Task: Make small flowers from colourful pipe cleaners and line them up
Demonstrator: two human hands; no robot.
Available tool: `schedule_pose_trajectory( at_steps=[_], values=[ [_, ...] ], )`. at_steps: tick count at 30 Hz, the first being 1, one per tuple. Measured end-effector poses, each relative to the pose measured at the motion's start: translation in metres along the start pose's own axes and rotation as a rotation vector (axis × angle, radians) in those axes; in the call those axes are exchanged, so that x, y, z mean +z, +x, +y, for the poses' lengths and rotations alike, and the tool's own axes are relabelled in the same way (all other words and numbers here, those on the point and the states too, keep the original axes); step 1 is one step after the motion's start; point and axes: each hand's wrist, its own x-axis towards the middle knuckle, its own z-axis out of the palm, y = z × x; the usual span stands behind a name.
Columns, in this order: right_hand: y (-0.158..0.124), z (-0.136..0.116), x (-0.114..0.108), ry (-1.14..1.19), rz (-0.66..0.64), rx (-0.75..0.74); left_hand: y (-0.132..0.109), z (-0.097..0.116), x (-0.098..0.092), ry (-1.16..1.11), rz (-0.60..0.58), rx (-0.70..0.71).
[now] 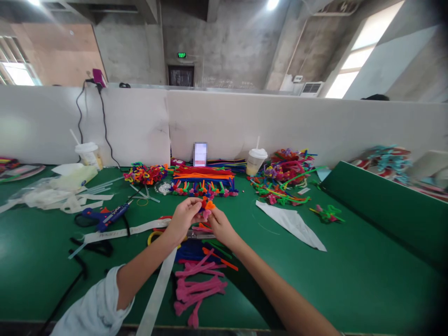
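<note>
My left hand (184, 219) and my right hand (220, 226) meet above the green table, both pinching a small orange and pink pipe-cleaner bundle (207, 205). Its lower part is partly hidden by my fingers. Just below my hands lies a metal tool (199, 234), possibly scissors, with loose pipe cleaners around it. Closer to me is a pile of pink pipe cleaners (196, 291). A blue hot glue gun (105, 220) rests left of my left hand, and a yellow ring (154, 237) lies nearer my left wrist.
Beyond my hands are a row of orange and blue pipe cleaners (203, 177) and tangled colourful pipe-cleaner heaps (287, 182). A white paper sheet (290, 224), several lidded cups (256, 161), a blurred phone (200, 155), and a white partition (280, 126) surround the green table.
</note>
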Motion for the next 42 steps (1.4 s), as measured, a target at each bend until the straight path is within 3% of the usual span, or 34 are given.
schedule_pose_trajectory(
  at_steps=[6, 24, 27, 30, 34, 42],
  values=[
    [-0.001, 0.004, 0.002, 0.027, 0.071, 0.029, 0.000, -0.003, -0.003, 0.041, -0.107, 0.075],
    [-0.004, 0.003, 0.009, 0.033, 0.122, 0.068, 0.003, -0.007, -0.007, 0.241, -0.083, 0.105],
    [-0.005, 0.005, 0.009, 0.048, 0.110, 0.077, 0.003, -0.001, -0.011, 0.475, -0.024, 0.243],
    [-0.005, 0.006, 0.010, 0.050, 0.083, 0.070, 0.001, 0.007, -0.015, 0.780, 0.068, 0.564],
    [-0.005, 0.004, 0.011, 0.048, 0.052, 0.031, -0.001, 0.009, -0.016, 1.089, 0.008, 0.874],
    [-0.004, -0.003, 0.009, -0.005, 0.015, -0.010, -0.001, 0.007, -0.015, 1.178, -0.097, 0.907]
  ],
)
